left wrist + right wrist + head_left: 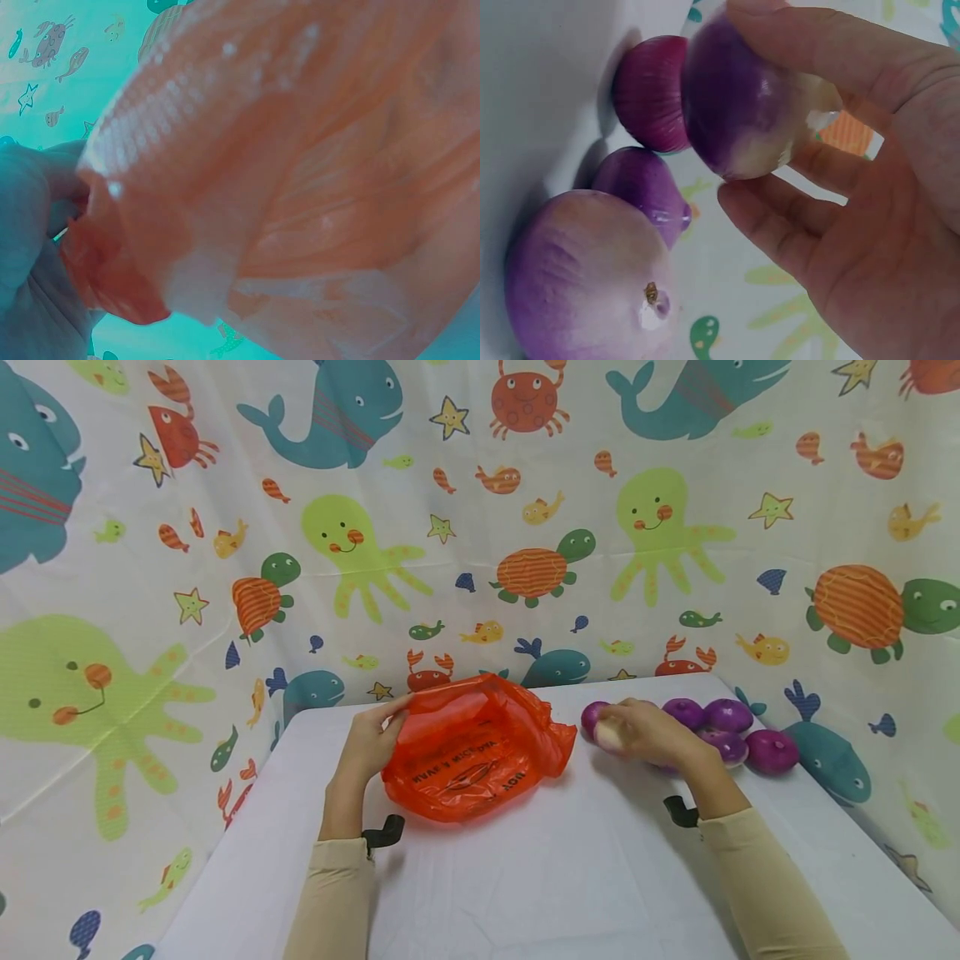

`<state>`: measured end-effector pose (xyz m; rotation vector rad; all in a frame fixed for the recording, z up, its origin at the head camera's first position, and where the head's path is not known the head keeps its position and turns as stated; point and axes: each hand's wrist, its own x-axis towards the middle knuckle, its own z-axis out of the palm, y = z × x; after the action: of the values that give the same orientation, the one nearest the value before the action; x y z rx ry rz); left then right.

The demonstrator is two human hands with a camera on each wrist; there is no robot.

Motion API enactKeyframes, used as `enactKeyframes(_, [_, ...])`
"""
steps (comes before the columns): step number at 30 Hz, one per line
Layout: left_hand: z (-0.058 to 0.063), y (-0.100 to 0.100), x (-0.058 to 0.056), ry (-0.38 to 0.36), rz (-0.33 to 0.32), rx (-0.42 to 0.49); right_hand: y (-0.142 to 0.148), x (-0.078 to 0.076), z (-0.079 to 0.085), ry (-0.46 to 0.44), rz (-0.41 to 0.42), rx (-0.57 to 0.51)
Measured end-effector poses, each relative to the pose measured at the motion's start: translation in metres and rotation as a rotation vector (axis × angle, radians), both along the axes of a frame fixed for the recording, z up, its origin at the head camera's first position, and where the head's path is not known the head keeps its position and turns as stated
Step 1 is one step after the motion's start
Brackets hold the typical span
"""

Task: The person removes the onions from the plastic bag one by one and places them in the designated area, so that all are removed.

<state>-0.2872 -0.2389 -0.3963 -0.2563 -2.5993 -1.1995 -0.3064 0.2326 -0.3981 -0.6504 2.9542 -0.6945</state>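
Observation:
My left hand (372, 739) pinches the rim of an orange-red plastic bag (480, 768) with dark printed lettering and lifts its edge. Up close in the left wrist view, the crumpled bag (225, 187) fills most of the picture beside the thumb and fingers. Over on the right, my right hand (641, 731) grips a purple onion with a pale end (742, 97) between thumb and fingertips. Just behind it shows a dark red onion (651, 94). A small purple onion (637, 187) and a large pale-purple onion (589, 277) lie near that hand.
Several purple onions (727, 716) sit in a group at the back right, with one (772, 752) close to the table's right edge. The table wears a white cloth (540, 885). A curtain (450, 568) with sea animals hangs behind and along the sides.

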Motion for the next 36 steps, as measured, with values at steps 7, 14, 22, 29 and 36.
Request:
enactKeyframes(7, [0.001, 0.0, 0.0, -0.001, -0.004, 0.005, 0.002, -0.001, -0.006, -0.089, -0.005, 0.017])
enactKeyframes(14, [0.003, 0.0, 0.0, 0.012, 0.0, -0.009, 0.001, -0.002, -0.007, -0.101, 0.018, 0.073])
enactKeyframes(22, [0.002, 0.001, 0.0, -0.002, 0.002, -0.015, 0.0, -0.003, -0.011, -0.035, 0.083, 0.164])
enactKeyframes(29, [0.003, 0.001, 0.0, -0.013, 0.001, 0.001, -0.002, -0.004, -0.016, -0.036, 0.087, 0.181])
enactKeyframes(36, [0.001, 0.0, -0.001, -0.003, -0.003, 0.003, -0.005, -0.005, -0.017, -0.062, 0.074, 0.217])
